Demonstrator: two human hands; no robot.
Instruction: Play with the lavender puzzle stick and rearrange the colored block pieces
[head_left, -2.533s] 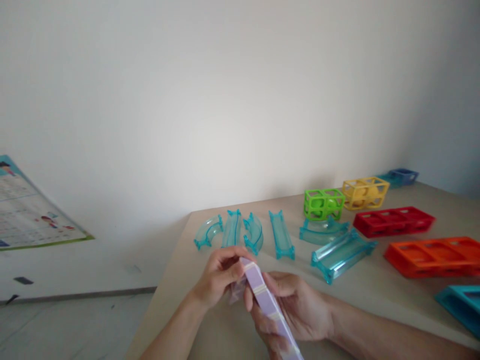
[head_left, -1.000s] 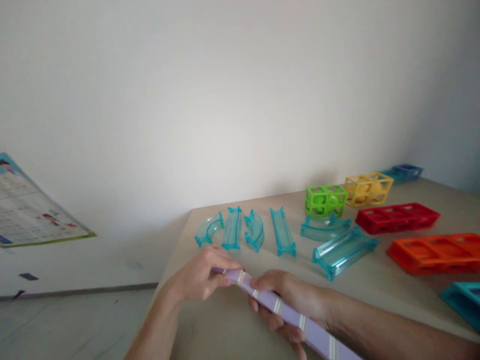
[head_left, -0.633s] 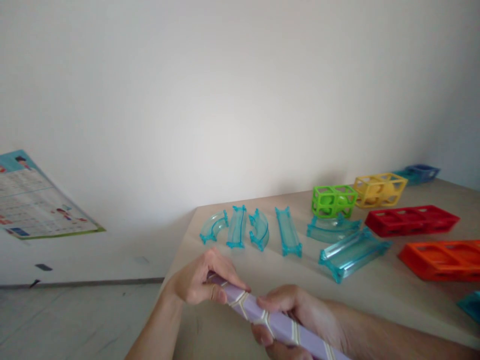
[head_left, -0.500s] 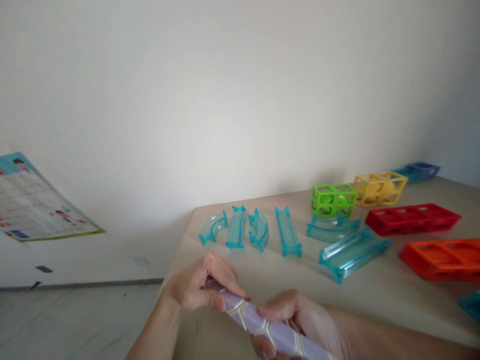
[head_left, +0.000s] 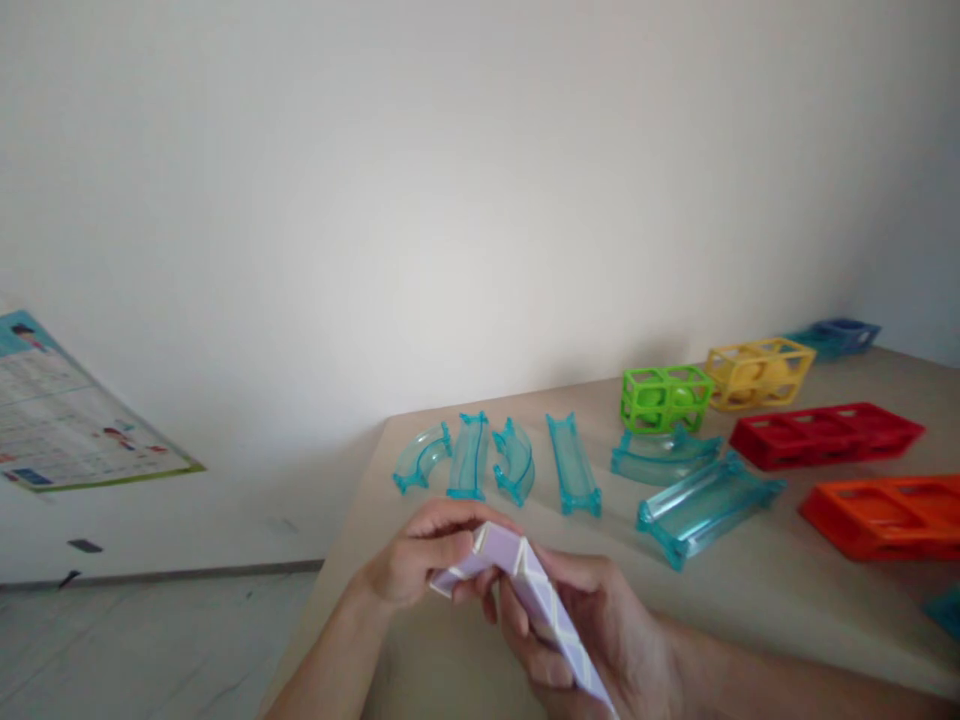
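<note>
Both my hands hold a pale purple segmented bar (head_left: 534,592) with white seams, low over the near part of the table. My left hand (head_left: 424,558) pinches its upper end segment, which is bent down to the left at a sharp angle. My right hand (head_left: 592,630) wraps round the longer lower part, which runs down to the bottom edge of the view.
On the beige table (head_left: 750,590) lie several clear teal track pieces (head_left: 574,465), curved and straight. Behind them stand a green cage block (head_left: 664,398) and a yellow one (head_left: 761,372). Red (head_left: 825,435) and orange (head_left: 885,515) frames lie at the right. A poster (head_left: 60,420) hangs at the left.
The purple bar was straight between my hands; now its end segment is folded down to the left by my left hand, and the bar stands steeper.
</note>
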